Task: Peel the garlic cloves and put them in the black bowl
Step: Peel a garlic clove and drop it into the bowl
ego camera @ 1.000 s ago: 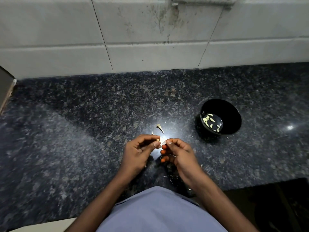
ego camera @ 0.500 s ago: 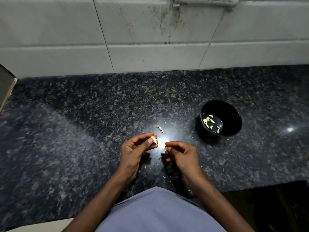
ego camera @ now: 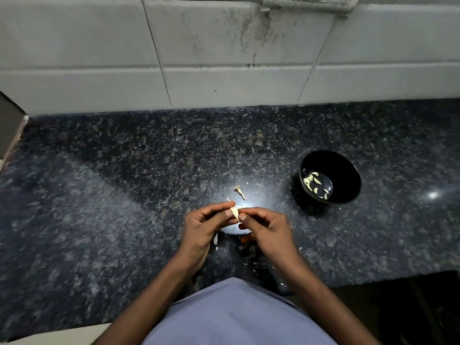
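Observation:
A small pale garlic clove [ego camera: 234,211] sits between my two hands, just above the dark granite counter [ego camera: 124,195]. My left hand [ego camera: 204,227] pinches it between thumb and forefinger. My right hand [ego camera: 267,230] meets it from the right, its thumb and forefinger tips pinching the clove's lower end. The black bowl [ego camera: 346,170] stands to the right, apart from my hands, with several peeled cloves [ego camera: 314,184] lying in its bottom.
A bit of garlic skin and stem [ego camera: 240,191] lies on the counter just beyond my hands, with small flakes near them. A white tiled wall [ego camera: 224,58] backs the counter. The counter's front edge runs below my forearms.
Half a second ago my hands were apart, with the clove in the left. Now the right hand has come back to the clove and pinches it too.

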